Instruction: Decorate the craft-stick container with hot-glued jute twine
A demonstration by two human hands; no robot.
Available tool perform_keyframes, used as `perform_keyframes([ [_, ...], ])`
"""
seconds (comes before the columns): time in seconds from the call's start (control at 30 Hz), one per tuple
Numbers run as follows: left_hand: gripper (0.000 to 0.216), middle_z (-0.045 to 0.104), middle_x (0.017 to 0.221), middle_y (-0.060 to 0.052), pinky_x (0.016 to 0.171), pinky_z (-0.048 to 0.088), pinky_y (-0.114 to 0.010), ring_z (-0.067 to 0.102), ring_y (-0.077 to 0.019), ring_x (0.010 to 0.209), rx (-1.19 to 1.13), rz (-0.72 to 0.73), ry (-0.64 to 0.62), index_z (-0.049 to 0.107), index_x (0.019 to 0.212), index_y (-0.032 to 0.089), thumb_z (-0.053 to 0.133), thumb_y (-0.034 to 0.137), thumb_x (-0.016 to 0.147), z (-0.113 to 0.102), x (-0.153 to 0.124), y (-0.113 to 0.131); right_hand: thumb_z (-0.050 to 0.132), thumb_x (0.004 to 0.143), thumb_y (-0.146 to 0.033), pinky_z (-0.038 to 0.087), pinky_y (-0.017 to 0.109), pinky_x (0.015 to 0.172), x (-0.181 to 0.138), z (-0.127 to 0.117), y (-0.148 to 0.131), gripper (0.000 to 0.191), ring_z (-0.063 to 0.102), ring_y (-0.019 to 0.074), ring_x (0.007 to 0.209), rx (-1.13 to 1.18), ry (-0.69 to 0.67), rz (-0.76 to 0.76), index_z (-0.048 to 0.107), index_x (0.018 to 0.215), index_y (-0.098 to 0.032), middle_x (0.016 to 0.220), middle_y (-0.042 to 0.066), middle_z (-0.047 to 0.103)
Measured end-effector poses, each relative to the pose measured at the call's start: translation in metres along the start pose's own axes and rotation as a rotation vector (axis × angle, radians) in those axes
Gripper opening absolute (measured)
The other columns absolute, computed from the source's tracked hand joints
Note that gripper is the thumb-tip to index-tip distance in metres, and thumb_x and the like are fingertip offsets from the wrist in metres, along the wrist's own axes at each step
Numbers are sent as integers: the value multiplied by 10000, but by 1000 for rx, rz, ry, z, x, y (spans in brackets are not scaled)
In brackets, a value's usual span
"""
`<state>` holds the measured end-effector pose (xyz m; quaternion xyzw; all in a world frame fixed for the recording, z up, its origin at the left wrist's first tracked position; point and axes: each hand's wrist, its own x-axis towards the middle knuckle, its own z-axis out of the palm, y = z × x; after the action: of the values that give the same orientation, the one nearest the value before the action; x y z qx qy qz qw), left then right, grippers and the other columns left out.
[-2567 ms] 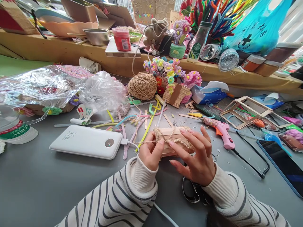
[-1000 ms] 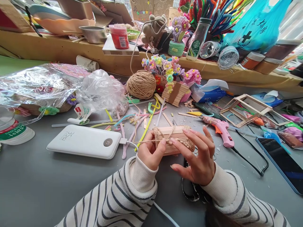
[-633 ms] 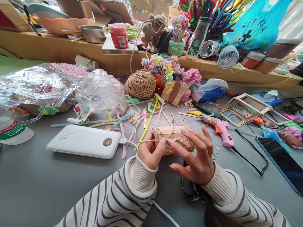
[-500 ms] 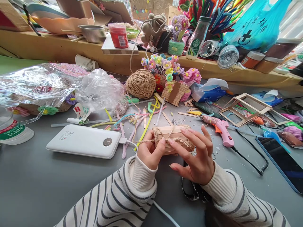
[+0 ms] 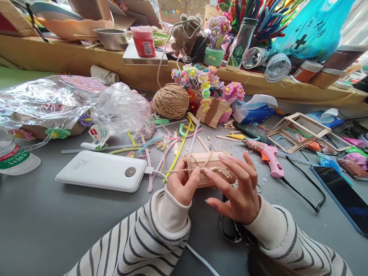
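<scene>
A small box of wooden sticks [image 5: 205,158] stands on the grey table [image 5: 57,226], wound with brown twine [image 5: 227,175]. My left hand [image 5: 181,186] grips the box's left end, thumb pressed on the twine. My right hand [image 5: 240,189] rests over its right side, fingers curled, fingertips pinching the twine on the box's front. A thin strand runs left from the box toward the ball of twine [image 5: 171,101] further back.
A white power bank [image 5: 102,176] lies to the left, a pink glue gun [image 5: 268,158] with black cord to the right, scissors [image 5: 231,230] under my right wrist. Pipe cleaners [image 5: 178,147], a stick frame [image 5: 297,130], a tablet [image 5: 343,199] and plastic bags [image 5: 122,109] surround them. A cluttered wooden shelf [image 5: 71,57] runs behind.
Almost nothing has changed. Both hands stay on the twine-wrapped box; the right fingers shift slightly along the twine, and the view tilts a little.
</scene>
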<state>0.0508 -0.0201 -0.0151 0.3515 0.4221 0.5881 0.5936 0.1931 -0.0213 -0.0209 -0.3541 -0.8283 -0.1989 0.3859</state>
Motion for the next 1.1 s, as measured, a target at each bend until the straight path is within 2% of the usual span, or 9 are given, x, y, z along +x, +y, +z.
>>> perform_keyframes([
  [0.43, 251, 682, 818, -48, 743, 484, -284, 639, -206, 803, -19, 34, -9, 579, 869, 136, 627, 264, 659, 4, -2, 4, 406, 822, -476, 300, 544, 981, 0, 0, 0, 384, 422, 260, 1094, 8, 10, 4, 590, 1044, -222, 1153, 102, 467],
  [1.1, 249, 670, 777, -43, 711, 474, -268, 632, -191, 752, 32, 53, -7, 588, 876, 132, 624, 273, 674, 0, -1, 0, 382, 841, -465, 305, 557, 978, -1, 1, -1, 378, 422, 259, 1113, 29, -1, 14, 535, 1070, -205, 1169, 116, 446],
])
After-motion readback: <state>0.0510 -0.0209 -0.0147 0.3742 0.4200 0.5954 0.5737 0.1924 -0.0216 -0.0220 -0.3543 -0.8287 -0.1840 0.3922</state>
